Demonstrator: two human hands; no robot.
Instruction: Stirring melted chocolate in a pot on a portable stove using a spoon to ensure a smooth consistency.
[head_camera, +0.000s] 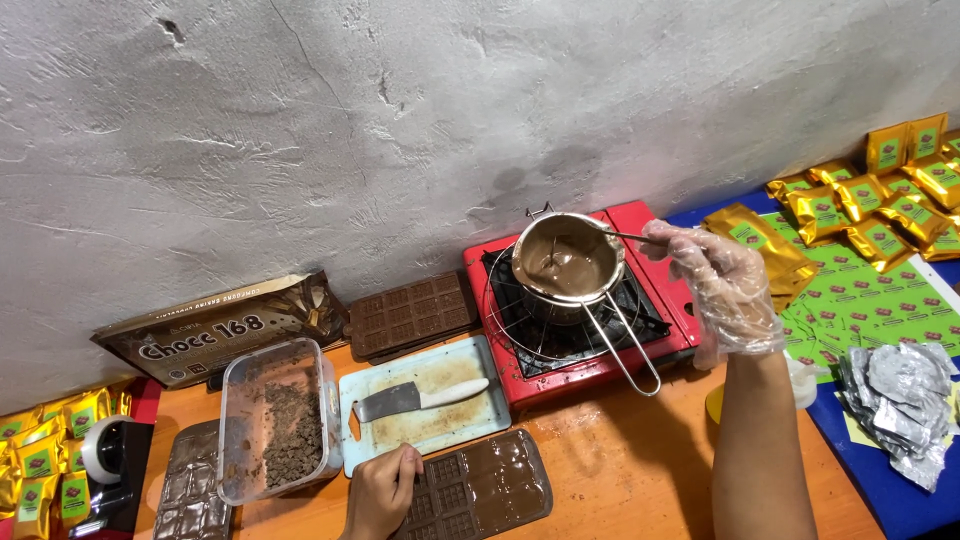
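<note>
My right hand (722, 285), in a clear plastic glove, holds a thin metal spoon handle (628, 237) that reaches into a small steel pot (566, 262) of melted brown chocolate. The pot sits on a wire rack over a red portable stove (660, 325). My bare left hand (383, 490) rests with its fingers curled on the near left edge of a dark chocolate mould tray (478, 490) on the orange table. Beyond it lies a pale blue cutting board (425, 425) with a cleaver (415, 398) on it.
A clear box of chopped chocolate (275, 420) stands left of the board. A chocolate slab (412, 315) and its open wrapper (215, 330) lean against the grey wall. Gold packets (880, 210), green labels (870, 300) and silver foil pieces (900, 400) fill the right side. Tape roll (105, 450) at left.
</note>
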